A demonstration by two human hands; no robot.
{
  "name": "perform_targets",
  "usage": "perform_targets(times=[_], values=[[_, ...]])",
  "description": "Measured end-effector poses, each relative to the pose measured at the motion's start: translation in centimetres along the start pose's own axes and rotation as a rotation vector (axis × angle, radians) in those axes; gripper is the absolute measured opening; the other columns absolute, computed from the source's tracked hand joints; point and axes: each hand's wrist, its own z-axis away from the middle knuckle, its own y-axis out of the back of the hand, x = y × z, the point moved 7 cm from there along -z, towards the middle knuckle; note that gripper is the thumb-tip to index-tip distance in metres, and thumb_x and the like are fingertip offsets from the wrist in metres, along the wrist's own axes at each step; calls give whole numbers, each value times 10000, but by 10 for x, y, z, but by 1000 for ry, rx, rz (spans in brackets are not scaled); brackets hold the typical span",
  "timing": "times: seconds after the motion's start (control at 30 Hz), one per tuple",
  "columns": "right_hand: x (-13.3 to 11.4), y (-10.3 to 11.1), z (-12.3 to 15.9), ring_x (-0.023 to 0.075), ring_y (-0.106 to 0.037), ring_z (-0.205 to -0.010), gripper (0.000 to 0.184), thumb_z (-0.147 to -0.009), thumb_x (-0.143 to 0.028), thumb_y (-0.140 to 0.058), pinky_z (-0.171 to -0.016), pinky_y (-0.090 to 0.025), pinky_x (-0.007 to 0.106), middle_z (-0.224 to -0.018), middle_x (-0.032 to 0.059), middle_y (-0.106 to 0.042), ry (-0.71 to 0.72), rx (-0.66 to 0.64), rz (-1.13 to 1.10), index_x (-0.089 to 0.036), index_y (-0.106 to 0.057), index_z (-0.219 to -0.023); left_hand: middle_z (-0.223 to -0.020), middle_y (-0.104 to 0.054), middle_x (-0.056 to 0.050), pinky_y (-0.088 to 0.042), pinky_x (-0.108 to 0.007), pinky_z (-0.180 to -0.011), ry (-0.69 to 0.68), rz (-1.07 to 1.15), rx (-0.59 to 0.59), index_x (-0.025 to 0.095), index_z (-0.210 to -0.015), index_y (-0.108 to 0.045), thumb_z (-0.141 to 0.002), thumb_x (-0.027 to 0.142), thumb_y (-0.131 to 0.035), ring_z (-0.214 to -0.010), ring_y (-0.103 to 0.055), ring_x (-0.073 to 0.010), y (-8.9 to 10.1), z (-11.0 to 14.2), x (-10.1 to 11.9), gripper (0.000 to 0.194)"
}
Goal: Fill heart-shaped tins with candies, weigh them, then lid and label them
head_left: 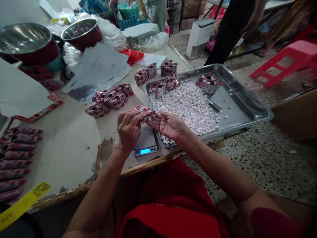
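Note:
My left hand [130,127] is closed around a red printed pouch [145,111], tilted with its end towards my right hand. Palm up, my right hand [170,125] has its fingers stretched out beneath that end, and a few small white pieces show at the fingertips. Under my hands is a small digital scale [146,145] with a lit blue display. To the right a metal tray [242,117] holds a heap of small white pellet-like candies [188,105]. More printed pouches [116,99] stand upright on the table behind my left hand, some with dark round openings on top.
Several filled-looking pouches [16,163] lie in a row at the left. Two metal bowls [81,31], paper sheets [99,69] and plastic bags crowd the back. A pink stool [287,61] is on the floor at right, near a standing person's dark-trousered leg [230,33].

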Motion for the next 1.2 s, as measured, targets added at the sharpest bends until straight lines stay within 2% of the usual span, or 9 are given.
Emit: perform_targets(times=[0.17, 0.3, 0.4, 0.5, 0.63, 0.7, 0.83, 1.0, 1.2], values=[[0, 4, -1, 180, -796, -801, 276, -1054, -51, -401, -845, -690, 321, -833, 82, -801, 23, 49, 56, -135, -662, -1086, -1083, -798, -58, -508, -433, -1031, 131, 38, 86, 266, -1055, -796, -911, 191, -756, -1056, -700, -248, 1, 4, -6, 167], [2, 11, 0, 188, -807, -891, 257, -989, 13, -484, -922, -686, 340, -893, 98, -811, 36, 61, 86, -127, -679, -1080, -1047, -782, -52, -568, -386, -936, 383, 198, 111, 228, -1068, -774, -854, 288, -842, -987, -714, -225, 4, 22, -20, 233], [1, 18, 5, 167, -807, -937, 271, -892, 92, -570, -957, -658, 262, -964, 118, -816, 51, 44, 179, -115, -715, -990, -1083, -794, -52, -590, -382, -952, 583, 331, 109, 219, -1089, -752, -793, 372, -907, -1007, -738, -224, 12, 44, -25, 367], [-7, 24, 11, 147, -806, -910, 206, -885, 53, -663, -898, -658, 206, -983, 117, -822, 83, 48, 311, -114, -760, -957, -1065, -809, -47, -605, -387, -952, 683, 422, 61, 224, -1082, -757, -771, 397, -924, -989, -757, -227, 14, 62, -21, 393], [-16, 10, 16, 142, -795, -811, 109, -886, -52, -775, -817, -673, 217, -935, 108, -825, 102, -15, 504, -122, -805, -964, -1023, -816, -50, -613, -392, -930, 745, 468, -31, 220, -1055, -779, -759, 391, -931, -950, -768, -229, 5, 77, -17, 374], [-19, -3, 17, 137, -787, -794, 101, -887, -65, -780, -801, -673, 220, -918, 99, -823, 108, -53, 595, -129, -811, -958, -1091, -813, -63, -604, -400, -955, 741, 451, -39, 227, -1154, -766, -747, 372, -940, -1015, -765, -234, 6, 79, -18, 465], [-33, -20, 15, 130, -766, -796, 134, -923, -67, -731, -781, -681, 231, -914, 68, -811, 171, -26, 690, -163, -803, -983, -1238, -776, -92, -592, -413, -987, 714, 367, 46, 253, -1350, -692, -752, 354, -943, -1157, -734, -247, 41, 84, -31, 657], [-48, -9, 6, 101, -719, -728, 152, -965, -81, -681, -662, -659, 174, -910, 28, -771, 178, 107, 729, -204, -765, -1000, -1134, -785, -52, -607, -407, -966, 786, 279, 234, 257, -1219, -739, -867, 287, -849, -1062, -748, -220, 100, 99, -49, 370], [-40, -7, 2, 77, -641, -657, 90, -985, -150, -683, -605, -581, 145, -860, 1, -710, 85, 76, 819, -226, -731, -988, -1047, -786, 3, -609, -434, -991, 654, 153, 336, 250, -1109, -768, -878, 190, -827, -979, -744, -195, 131, 84, -24, 247]])
